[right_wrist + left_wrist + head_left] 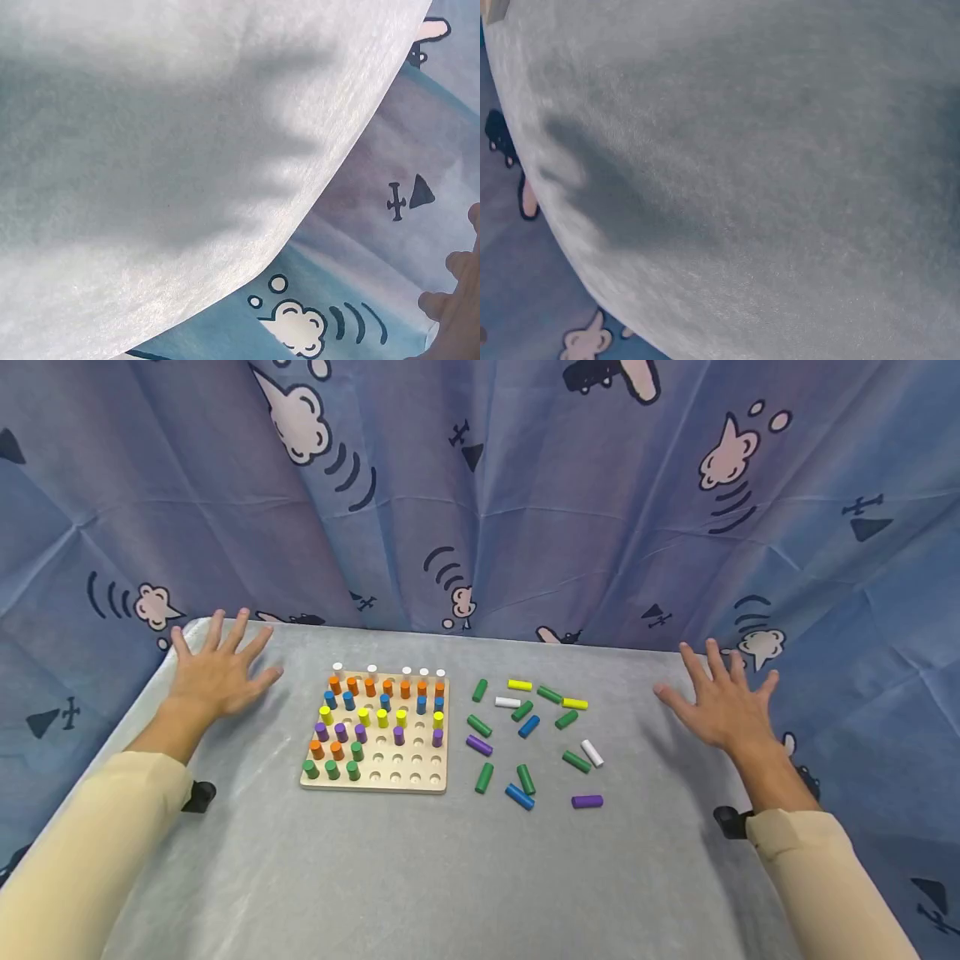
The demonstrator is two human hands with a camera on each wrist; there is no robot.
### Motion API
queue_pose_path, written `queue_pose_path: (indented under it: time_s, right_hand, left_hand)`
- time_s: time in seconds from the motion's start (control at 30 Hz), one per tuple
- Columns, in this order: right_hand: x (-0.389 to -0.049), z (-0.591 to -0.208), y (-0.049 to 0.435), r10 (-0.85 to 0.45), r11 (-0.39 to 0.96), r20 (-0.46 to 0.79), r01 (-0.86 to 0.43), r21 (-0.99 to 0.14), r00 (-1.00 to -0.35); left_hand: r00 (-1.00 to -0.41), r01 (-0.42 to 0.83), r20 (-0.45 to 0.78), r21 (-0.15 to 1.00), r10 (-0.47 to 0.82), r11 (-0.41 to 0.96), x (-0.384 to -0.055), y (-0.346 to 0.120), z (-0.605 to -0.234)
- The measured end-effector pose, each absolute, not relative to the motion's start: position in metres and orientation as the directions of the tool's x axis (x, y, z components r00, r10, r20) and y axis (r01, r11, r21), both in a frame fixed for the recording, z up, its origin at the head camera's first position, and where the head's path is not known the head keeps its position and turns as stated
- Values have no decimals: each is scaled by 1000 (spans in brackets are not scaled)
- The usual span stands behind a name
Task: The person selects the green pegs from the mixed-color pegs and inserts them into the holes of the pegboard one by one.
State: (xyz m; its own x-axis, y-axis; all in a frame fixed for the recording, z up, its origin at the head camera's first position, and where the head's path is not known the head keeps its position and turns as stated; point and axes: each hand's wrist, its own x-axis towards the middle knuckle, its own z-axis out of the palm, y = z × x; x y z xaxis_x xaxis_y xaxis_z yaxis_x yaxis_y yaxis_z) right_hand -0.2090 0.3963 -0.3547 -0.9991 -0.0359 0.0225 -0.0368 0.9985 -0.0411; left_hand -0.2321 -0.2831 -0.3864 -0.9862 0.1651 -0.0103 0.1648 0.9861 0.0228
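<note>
My left hand (213, 675) is spread with straight fingers near the table's back left corner, left of a wooden pegboard (405, 781), and holds nothing. Rows of white, orange, blue, yellow, purple and green pegs stand in the board, with bare holes toward its front right. Over the right side of the table, my right hand (723, 706) is likewise spread and holds nothing. Its fingertips (435, 304) show at the edge of the right wrist view. The left wrist view shows only the hand's shadow on the cloth, not the hand.
Loose pegs lie right of the board, among them a green peg (484, 777), a blue peg (520, 797), a purple peg (587, 802), a white peg (592, 753) and a yellow peg (520, 685). A patterned blue curtain (540, 552) hangs behind the grey table (480, 885).
</note>
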Motion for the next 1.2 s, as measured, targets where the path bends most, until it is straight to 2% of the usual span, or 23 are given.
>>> queue_pose_path:
  time_s: [0.33, 0.6, 0.8, 0.93, 1.2]
  right_hand:
    - [-199, -359, 380, -132, 991, 25, -132, -27, -991]
    - [-186, -362, 366, -222, 968, 53, -226, -109, -974]
    - [-180, -373, 359, -295, 932, 131, -315, -177, -946]
    - [-178, -379, 354, -301, 895, 166, -338, -291, -939]
    - [-173, -383, 345, -236, 789, 90, -244, -564, -968]
  left_hand:
    - [-953, 298, -44, 66, 301, 952, -222, -266, -387]
    - [-922, 381, -50, 79, 385, 921, -217, -262, -393]
    - [-890, 444, -65, 94, 451, 891, -212, -260, -397]
    - [-862, 497, -54, 99, 504, 862, -209, -260, -401]
    - [-823, 557, -58, 112, 565, 823, -200, -253, -404]
